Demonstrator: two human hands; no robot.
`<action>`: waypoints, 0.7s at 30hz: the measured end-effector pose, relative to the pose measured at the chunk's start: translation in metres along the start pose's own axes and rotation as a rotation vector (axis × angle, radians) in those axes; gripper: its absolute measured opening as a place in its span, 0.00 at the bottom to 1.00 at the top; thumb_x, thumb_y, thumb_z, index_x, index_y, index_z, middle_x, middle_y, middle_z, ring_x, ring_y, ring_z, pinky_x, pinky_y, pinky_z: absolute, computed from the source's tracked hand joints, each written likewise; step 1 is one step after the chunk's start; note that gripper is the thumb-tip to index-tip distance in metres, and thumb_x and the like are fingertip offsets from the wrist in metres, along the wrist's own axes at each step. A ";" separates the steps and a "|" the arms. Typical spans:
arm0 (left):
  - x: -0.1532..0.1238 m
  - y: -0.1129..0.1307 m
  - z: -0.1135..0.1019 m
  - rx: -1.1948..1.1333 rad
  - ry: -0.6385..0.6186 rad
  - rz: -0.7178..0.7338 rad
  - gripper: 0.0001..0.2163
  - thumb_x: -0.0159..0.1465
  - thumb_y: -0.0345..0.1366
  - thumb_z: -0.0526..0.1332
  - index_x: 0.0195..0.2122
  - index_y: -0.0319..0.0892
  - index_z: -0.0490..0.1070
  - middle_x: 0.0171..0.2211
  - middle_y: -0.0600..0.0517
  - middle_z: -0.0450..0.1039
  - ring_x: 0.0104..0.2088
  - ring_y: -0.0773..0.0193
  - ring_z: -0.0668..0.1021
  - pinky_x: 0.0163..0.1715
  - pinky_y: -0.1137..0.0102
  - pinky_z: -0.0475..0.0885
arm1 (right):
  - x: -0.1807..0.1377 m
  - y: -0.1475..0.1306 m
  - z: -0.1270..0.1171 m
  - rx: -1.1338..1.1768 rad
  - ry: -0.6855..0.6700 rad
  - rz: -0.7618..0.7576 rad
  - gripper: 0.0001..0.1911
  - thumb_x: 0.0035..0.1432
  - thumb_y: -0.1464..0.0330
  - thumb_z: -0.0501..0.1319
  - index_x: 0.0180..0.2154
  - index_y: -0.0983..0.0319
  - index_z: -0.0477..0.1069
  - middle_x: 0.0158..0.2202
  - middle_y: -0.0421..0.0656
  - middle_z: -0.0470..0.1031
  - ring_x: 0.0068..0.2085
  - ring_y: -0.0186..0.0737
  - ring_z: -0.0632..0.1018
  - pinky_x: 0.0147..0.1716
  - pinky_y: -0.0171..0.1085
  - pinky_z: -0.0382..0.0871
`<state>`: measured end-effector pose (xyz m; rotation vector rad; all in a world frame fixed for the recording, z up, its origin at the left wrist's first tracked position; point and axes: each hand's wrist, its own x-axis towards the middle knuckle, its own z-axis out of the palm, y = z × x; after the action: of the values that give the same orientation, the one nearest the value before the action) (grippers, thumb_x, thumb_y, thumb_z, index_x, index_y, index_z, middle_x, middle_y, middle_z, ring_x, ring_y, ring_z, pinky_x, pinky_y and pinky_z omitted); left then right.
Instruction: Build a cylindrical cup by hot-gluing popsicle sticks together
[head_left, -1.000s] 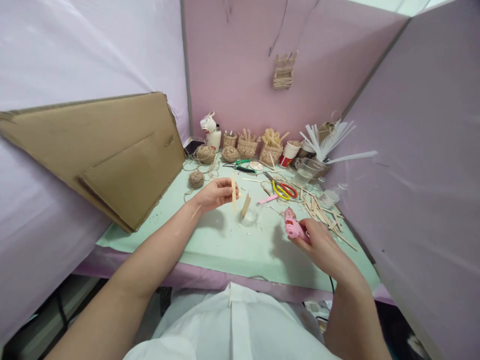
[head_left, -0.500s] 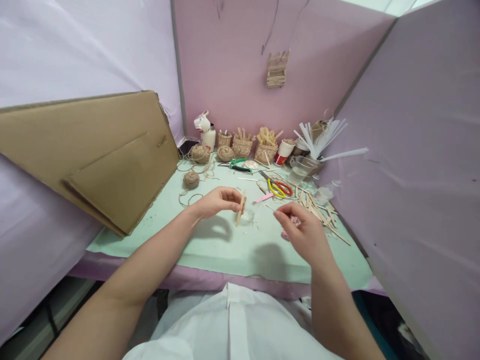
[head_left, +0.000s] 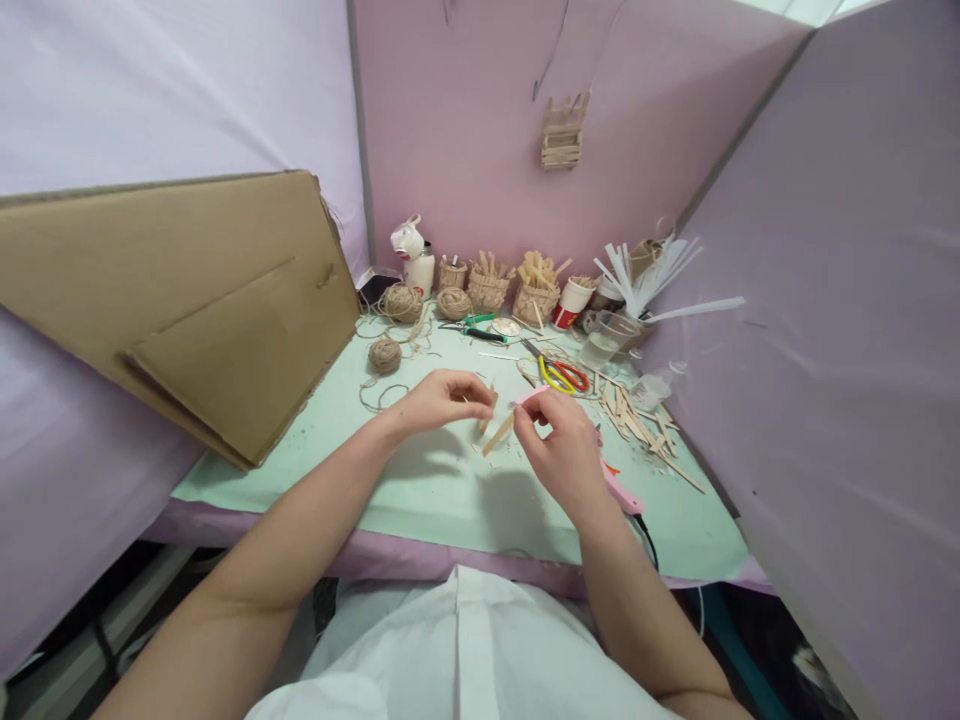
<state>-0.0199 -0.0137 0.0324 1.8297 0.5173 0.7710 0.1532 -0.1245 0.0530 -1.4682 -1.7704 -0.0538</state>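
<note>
My left hand (head_left: 450,402) is closed, thumb and fingertips together around a narrow wooden craft stick (head_left: 483,427), most of it hidden behind the fingers. Close by on the right, my right hand (head_left: 559,440) pinches the upper end of another flat craft stick (head_left: 498,436), which slants down to the left. The two sticks are near each other; whether they touch I cannot tell. A pink hot glue gun (head_left: 621,492) lies beside my right wrist. Just beyond the right fingers is a pink-handled tool (head_left: 529,396), partly covered.
Yellow-handled scissors (head_left: 555,376), green-handled pliers (head_left: 484,334) and a twine ball (head_left: 385,355) lie farther back. Loose sticks (head_left: 634,415) are scattered at right. Stick-filled baskets (head_left: 535,302) line the back, and a cardboard sheet (head_left: 247,290) leans at left.
My right hand has moved left, close to my left hand, and now holds a craft stick instead of a thin pale strand. The glue gun has come into fuller view.
</note>
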 end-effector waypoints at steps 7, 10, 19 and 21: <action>0.009 -0.013 -0.006 0.290 0.062 0.205 0.18 0.59 0.34 0.64 0.52 0.48 0.71 0.59 0.43 0.58 0.62 0.53 0.63 0.58 0.59 0.63 | -0.006 0.019 -0.010 0.136 -0.023 -0.059 0.08 0.63 0.68 0.55 0.30 0.58 0.65 0.32 0.42 0.70 0.36 0.40 0.70 0.38 0.39 0.63; 0.015 -0.016 0.001 0.370 0.015 0.241 0.12 0.62 0.32 0.60 0.46 0.46 0.74 0.60 0.43 0.58 0.63 0.52 0.60 0.63 0.56 0.54 | -0.007 0.025 -0.003 0.183 -0.001 -0.055 0.06 0.62 0.69 0.56 0.31 0.59 0.67 0.32 0.42 0.71 0.35 0.39 0.70 0.37 0.38 0.64; 0.020 -0.020 0.014 0.631 0.058 0.424 0.07 0.66 0.34 0.55 0.34 0.42 0.72 0.54 0.44 0.68 0.59 0.54 0.63 0.60 0.53 0.58 | -0.011 0.036 0.010 0.167 -0.007 -0.095 0.06 0.63 0.69 0.57 0.32 0.59 0.69 0.32 0.42 0.70 0.37 0.40 0.70 0.38 0.39 0.64; 0.019 -0.018 0.017 0.688 0.062 0.455 0.08 0.66 0.35 0.54 0.34 0.42 0.72 0.53 0.43 0.68 0.59 0.54 0.63 0.59 0.53 0.60 | -0.012 0.038 0.010 0.131 -0.006 -0.109 0.05 0.63 0.69 0.58 0.33 0.59 0.69 0.33 0.42 0.69 0.38 0.40 0.70 0.40 0.40 0.65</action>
<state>0.0054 -0.0056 0.0159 2.6247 0.4382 1.0374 0.1791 -0.1172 0.0225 -1.2789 -1.8226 0.0106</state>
